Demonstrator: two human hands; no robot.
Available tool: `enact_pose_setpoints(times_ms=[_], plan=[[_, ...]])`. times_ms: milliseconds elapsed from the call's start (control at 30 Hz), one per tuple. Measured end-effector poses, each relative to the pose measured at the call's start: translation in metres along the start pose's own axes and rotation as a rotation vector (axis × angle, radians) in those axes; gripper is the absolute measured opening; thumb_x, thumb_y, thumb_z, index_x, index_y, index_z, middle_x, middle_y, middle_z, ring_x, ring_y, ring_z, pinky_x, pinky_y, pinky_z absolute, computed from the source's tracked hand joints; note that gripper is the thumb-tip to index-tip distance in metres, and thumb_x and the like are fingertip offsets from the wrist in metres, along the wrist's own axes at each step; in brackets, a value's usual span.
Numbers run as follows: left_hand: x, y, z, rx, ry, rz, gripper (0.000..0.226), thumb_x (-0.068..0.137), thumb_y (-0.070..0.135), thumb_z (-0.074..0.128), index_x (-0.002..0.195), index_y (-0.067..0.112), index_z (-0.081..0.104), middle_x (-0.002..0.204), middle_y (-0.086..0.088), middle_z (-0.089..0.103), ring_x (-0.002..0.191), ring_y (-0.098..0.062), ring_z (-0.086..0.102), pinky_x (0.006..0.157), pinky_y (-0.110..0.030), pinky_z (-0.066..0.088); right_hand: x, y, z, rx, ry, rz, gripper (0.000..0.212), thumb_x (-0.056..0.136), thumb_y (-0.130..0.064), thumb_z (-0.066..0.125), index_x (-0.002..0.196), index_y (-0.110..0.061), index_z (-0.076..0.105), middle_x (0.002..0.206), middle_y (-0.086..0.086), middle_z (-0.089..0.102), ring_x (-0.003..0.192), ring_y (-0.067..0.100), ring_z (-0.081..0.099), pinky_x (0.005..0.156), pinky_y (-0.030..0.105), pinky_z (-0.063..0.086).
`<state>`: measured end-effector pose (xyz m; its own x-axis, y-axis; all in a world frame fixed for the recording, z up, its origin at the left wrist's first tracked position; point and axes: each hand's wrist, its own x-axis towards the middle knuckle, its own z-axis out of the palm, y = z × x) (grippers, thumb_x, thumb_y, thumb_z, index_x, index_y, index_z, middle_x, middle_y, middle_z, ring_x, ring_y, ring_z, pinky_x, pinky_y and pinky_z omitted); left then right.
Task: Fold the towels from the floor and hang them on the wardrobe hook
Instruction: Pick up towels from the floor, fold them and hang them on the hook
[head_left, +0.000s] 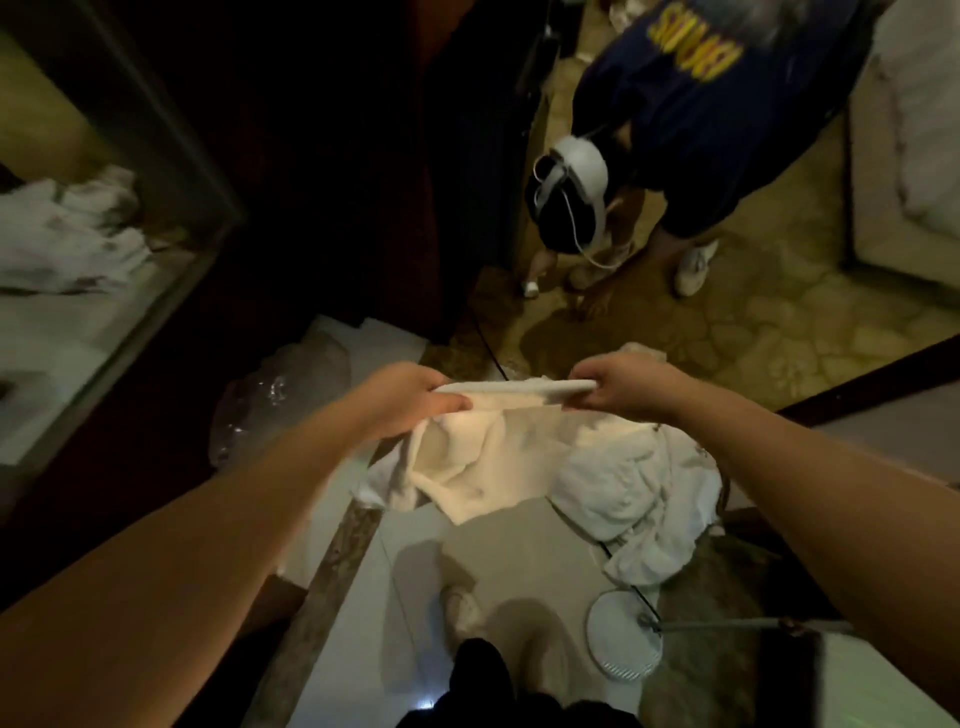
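Observation:
I hold a small cream towel (483, 457) stretched out in front of me, above the floor. My left hand (410, 397) pinches its top edge at the left end and my right hand (618, 387) pinches the right end. The rest of the towel hangs down in loose folds. Below it on the floor lies a heap of white towels (639, 493). No wardrobe hook shows in this view.
Another person in a dark blue top (691, 104) bends down ahead on the patterned carpet (779, 332). A dark wardrobe (337, 156) stands ahead left, a mirror (67, 249) at far left. A clear plastic bag (275, 400), a fan base (626, 636) and a black cable lie on the floor.

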<state>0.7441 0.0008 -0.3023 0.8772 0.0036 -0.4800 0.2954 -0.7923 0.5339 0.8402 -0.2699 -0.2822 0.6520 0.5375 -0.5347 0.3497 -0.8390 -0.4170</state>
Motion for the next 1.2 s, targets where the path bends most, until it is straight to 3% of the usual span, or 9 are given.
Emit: enact_pose_setpoints(times_ms=[133,233,433,600,733,833,900,1033,1200], plan=[[-0.09,0.009,-0.024,-0.022,0.093,-0.058,0.036,0.092,0.055,0.061,0.08,0.021,0.062,0.078,0.005,0.062,0.071,-0.01,0.057,0.061,-0.03,0.042,-0.067,-0.05,-0.006,0.123,-0.023,-0.029,0.012,0.091,-0.046,0.068,0.088,-0.034,0.072,0.081,-0.007,0.068,0.074,0.012,0.063,0.057,0.02,0.042],[-0.159,0.007,-0.024,-0.288,0.259,-0.117,0.029,0.09,0.055,0.064,0.087,0.027,0.07,0.088,0.004,0.071,0.085,-0.015,0.066,0.076,-0.035,0.05,-0.112,-0.098,-0.005,0.271,-0.024,-0.094,0.02,0.088,-0.051,0.07,0.086,-0.031,0.074,0.081,-0.006,0.073,0.076,0.008,0.069,0.069,0.023,0.051],[-0.293,0.017,0.0,-0.698,0.49,-0.161,0.029,0.093,0.041,0.066,0.109,0.016,0.07,0.102,-0.009,0.074,0.095,-0.03,0.07,0.085,-0.044,0.056,-0.205,-0.199,0.017,0.784,-0.03,-0.259,0.014,0.098,-0.023,0.063,0.103,-0.013,0.071,0.092,0.004,0.078,0.086,0.019,0.073,0.072,0.029,0.059],[-0.41,0.058,0.024,-0.966,0.764,-0.083,0.042,0.097,0.058,0.049,0.124,0.025,0.051,0.104,0.0,0.063,0.079,-0.01,0.064,0.07,-0.029,0.052,-0.293,-0.289,0.041,0.974,0.095,-0.236,0.025,0.097,-0.035,0.063,0.115,-0.019,0.061,0.118,0.008,0.065,0.107,0.023,0.065,0.093,0.037,0.055],[-0.502,0.064,0.048,-0.861,0.73,0.118,0.053,0.083,0.081,0.049,0.121,0.044,0.049,0.113,-0.002,0.064,0.097,-0.011,0.066,0.09,-0.037,0.054,-0.358,-0.358,0.053,1.076,0.037,-0.167,0.016,0.103,-0.026,0.054,0.107,-0.012,0.061,0.104,0.01,0.066,0.1,0.021,0.064,0.104,0.036,0.049],[-0.549,0.057,0.062,-0.674,0.829,0.044,0.057,0.072,0.065,0.075,0.116,0.054,0.04,0.108,0.014,0.065,0.091,0.0,0.066,0.084,-0.025,0.054,-0.398,-0.396,0.067,1.245,-0.015,-0.292,0.016,0.104,-0.019,0.05,0.1,-0.009,0.062,0.097,0.011,0.068,0.085,0.019,0.067,0.081,0.033,0.057],[-0.577,0.046,0.066,-0.518,0.956,-0.082,0.052,0.085,0.049,0.07,0.13,0.041,0.044,0.108,0.019,0.063,0.095,0.0,0.063,0.076,-0.023,0.048,-0.422,-0.415,0.078,1.299,-0.032,-0.382,0.017,0.101,-0.016,0.051,0.108,-0.005,0.063,0.107,0.015,0.068,0.089,0.022,0.069,0.068,0.033,0.056],[-0.656,0.016,0.065,-0.601,1.119,-0.178,0.032,0.103,0.044,0.048,0.125,0.027,0.061,0.113,0.016,0.06,0.116,-0.015,0.059,0.084,-0.02,0.041,-0.466,-0.454,0.1,1.301,-0.043,-0.469,0.021,0.098,-0.012,0.051,0.107,-0.001,0.066,0.106,0.018,0.07,0.089,0.029,0.072,0.073,0.035,0.058],[-0.771,-0.005,0.058,-0.583,1.299,-0.06,0.026,0.106,0.044,0.038,0.094,0.03,0.057,0.087,-0.002,0.063,0.079,-0.019,0.063,0.068,-0.036,0.05,-0.521,-0.498,0.144,1.195,0.063,-0.417,0.023,0.095,-0.018,0.063,0.116,-0.008,0.059,0.105,0.01,0.06,0.073,0.019,0.062,0.04,0.022,0.041]])
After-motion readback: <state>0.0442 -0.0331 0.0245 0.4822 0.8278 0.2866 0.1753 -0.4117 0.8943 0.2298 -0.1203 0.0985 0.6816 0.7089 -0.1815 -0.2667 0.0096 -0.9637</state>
